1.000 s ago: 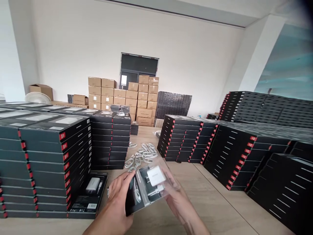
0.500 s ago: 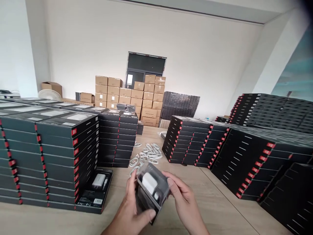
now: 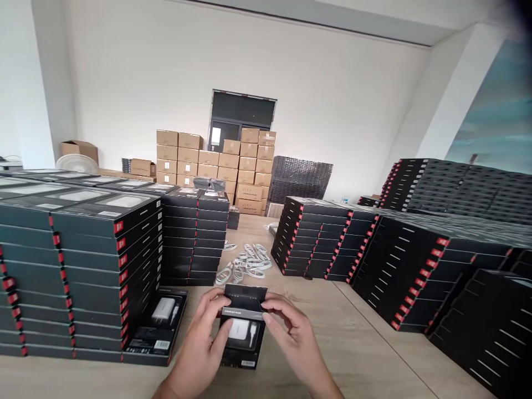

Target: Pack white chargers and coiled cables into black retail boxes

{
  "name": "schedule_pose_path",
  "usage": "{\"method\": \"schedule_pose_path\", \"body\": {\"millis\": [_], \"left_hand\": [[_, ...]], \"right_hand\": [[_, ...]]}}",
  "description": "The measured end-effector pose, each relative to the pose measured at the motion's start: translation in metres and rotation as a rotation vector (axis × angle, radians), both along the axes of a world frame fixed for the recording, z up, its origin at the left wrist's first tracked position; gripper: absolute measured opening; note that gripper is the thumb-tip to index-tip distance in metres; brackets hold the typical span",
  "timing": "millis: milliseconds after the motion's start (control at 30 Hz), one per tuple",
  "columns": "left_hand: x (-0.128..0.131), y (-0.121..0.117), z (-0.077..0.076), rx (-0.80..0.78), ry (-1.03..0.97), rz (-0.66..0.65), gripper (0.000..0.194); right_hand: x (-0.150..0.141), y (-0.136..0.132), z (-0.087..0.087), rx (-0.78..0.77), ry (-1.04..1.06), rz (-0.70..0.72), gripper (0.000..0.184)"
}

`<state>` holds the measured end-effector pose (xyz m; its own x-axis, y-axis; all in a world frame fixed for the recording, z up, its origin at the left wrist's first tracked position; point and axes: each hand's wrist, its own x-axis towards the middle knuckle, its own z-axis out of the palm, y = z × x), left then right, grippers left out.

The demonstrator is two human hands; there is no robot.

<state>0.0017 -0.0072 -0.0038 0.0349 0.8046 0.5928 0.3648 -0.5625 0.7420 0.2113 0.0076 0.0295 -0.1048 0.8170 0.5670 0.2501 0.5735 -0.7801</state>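
Between my hands is a small black charger box [image 3: 241,356], its top flap [image 3: 246,292] raised at the far end. Through the box's window I see a white charger [image 3: 238,329] and a white cable plug [image 3: 252,336]. My left hand [image 3: 203,331] grips the left side near the flap, thumb on the front. Opposite it, my right hand [image 3: 294,337] pinches the right upper corner. Some fingertips are hidden behind the box. Coiled white cables [image 3: 247,263] lie on the table just beyond.
A tall stack of black boxes [image 3: 91,266] stands left, with a single box [image 3: 155,327] at its foot. More black box stacks [image 3: 399,266] line the right. Cardboard cartons [image 3: 228,160] are piled at the back wall. Wooden tabletop [image 3: 316,299] lies between the stacks.
The box has turned from tilted to more upright, its printed front now facing me. Its top flap now shows raised. Both hands have shifted to the upper corners. The view has swung slightly right.
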Motion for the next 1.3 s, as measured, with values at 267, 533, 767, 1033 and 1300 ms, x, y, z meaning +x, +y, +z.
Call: {"method": "schedule_pose_path", "body": {"millis": [267, 533, 767, 1033, 1300], "left_hand": [[-0.002, -0.004, 0.005, -0.042, -0.264, -0.128, 0.023], [-0.008, -0.005, 0.015, -0.008, -0.174, -0.162, 0.02], [-0.011, -0.002, 0.013, -0.017, -0.137, -0.158, 0.023], [-0.016, 0.004, 0.005, 0.04, 0.01, -0.132, 0.03], [0.022, -0.012, -0.008, 0.058, 0.286, -0.451, 0.021]], "right_hand": [[-0.009, -0.009, 0.0, -0.017, 0.073, 0.027, 0.024], [-0.015, -0.013, 0.007, 0.042, -0.03, 0.064, 0.013], [-0.014, -0.012, 0.008, -0.024, -0.074, 0.106, 0.018], [-0.007, -0.005, 0.003, -0.115, -0.087, 0.182, 0.022], [0.006, 0.03, -0.029, -0.377, 0.52, -0.098, 0.039]]}}
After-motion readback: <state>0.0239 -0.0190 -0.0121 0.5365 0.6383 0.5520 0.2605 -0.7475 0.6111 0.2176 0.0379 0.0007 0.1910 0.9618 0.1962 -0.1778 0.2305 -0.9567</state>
